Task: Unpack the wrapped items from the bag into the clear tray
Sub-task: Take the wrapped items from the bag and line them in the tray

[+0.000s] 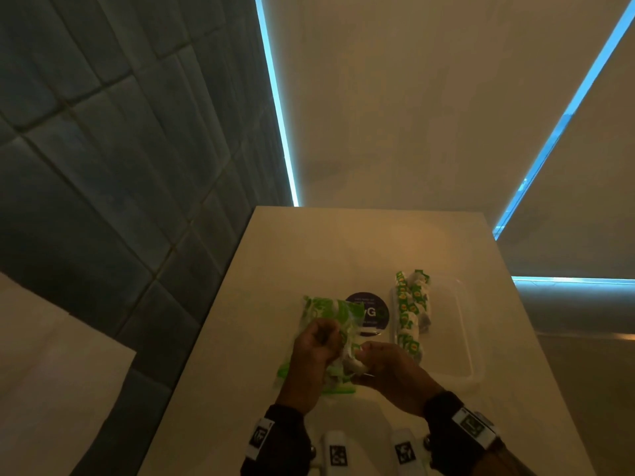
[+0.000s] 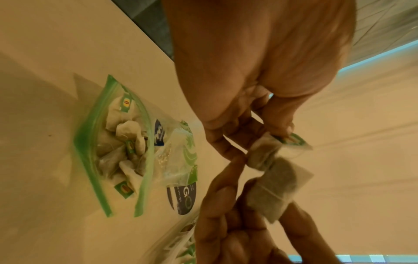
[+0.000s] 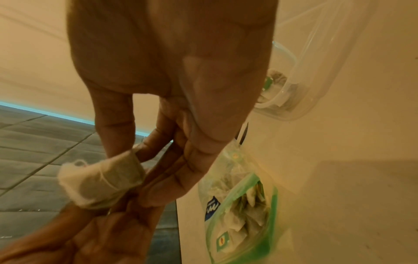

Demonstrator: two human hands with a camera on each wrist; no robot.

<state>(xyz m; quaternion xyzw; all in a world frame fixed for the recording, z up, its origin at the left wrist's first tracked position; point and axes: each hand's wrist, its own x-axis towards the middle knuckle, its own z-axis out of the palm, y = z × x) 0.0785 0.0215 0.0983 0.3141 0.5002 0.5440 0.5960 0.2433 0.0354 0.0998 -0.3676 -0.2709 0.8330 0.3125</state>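
Note:
A clear zip bag with green print lies open on the table, with several tea bags inside it. Both hands hover just above it, close together. My left hand pinches one tea bag by its body and green tag. My right hand pinches a second tea bag right beside the first. The clear tray stands to the right of the bag. Several green-tagged tea bags lie in a row along the tray's left side.
A dark round sticker is on the beige table between bag and tray. A grey tiled wall runs along the table's left edge. Two white marker blocks sit at the near edge between my wrists.

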